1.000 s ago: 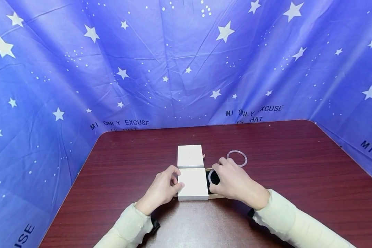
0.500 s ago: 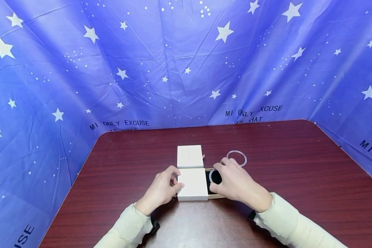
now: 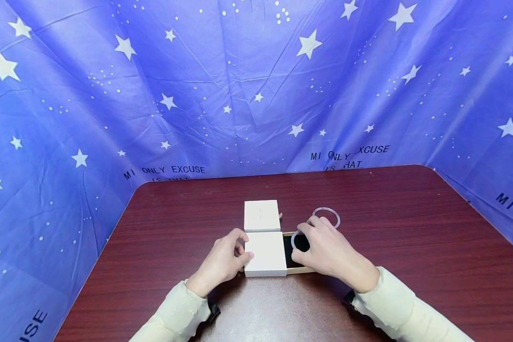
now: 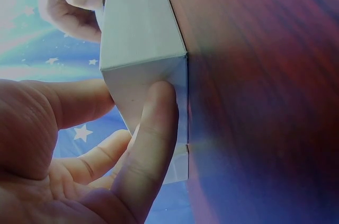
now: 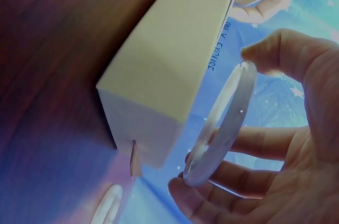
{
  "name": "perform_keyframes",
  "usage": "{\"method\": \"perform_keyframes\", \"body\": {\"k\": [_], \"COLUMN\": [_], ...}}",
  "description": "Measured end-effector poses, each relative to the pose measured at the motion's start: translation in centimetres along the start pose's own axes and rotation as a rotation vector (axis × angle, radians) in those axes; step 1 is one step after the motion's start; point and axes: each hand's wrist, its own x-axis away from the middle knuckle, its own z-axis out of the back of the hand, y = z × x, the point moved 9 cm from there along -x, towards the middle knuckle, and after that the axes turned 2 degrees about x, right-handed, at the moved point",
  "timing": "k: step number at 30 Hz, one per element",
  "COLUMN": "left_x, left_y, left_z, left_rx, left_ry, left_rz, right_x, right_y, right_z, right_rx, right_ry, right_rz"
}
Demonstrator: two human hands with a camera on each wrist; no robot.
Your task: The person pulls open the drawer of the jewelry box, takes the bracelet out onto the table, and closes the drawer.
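Note:
My left hand (image 3: 222,259) holds the left end of a white drawer box (image 3: 265,251). In the left wrist view its thumb is at the top edge of the box (image 4: 143,17), and a finger (image 4: 159,102) presses the end face. The box's tan drawer (image 3: 300,271) is pulled partly out to the right, its black lining showing. Above the drawer, my right hand (image 3: 327,249) pinches a pale translucent bangle (image 5: 228,123) between thumb and fingers. The right wrist view shows the bangle tilted, apart from the drawer (image 5: 164,49).
A second, smaller white box (image 3: 261,214) sits right behind the first. Another pale bangle (image 3: 332,210) lies on the dark red table (image 3: 393,228), beyond my right hand. A ribbon tab (image 5: 135,161) sticks out of the drawer's front. Starry blue cloth (image 3: 222,71) hangs around the table.
My right hand has shifted slightly right with the bangle, uncovering more of the drawer's black lining. My left hand and both boxes have stayed in place.

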Motion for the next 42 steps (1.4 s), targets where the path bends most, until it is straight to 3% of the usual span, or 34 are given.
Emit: {"method": "perform_keyframes", "body": {"k": [42], "left_x": [0.0], "left_y": [0.0], "left_z": [-0.1], "left_rx": [-0.008], "left_ry": [0.006], "left_rz": [-0.004], "right_x": [1.1], "right_y": [2.8], "right_z": [1.0], "right_rx": [0.000], "right_ry": [-0.012], "right_rz": [-0.053]}}
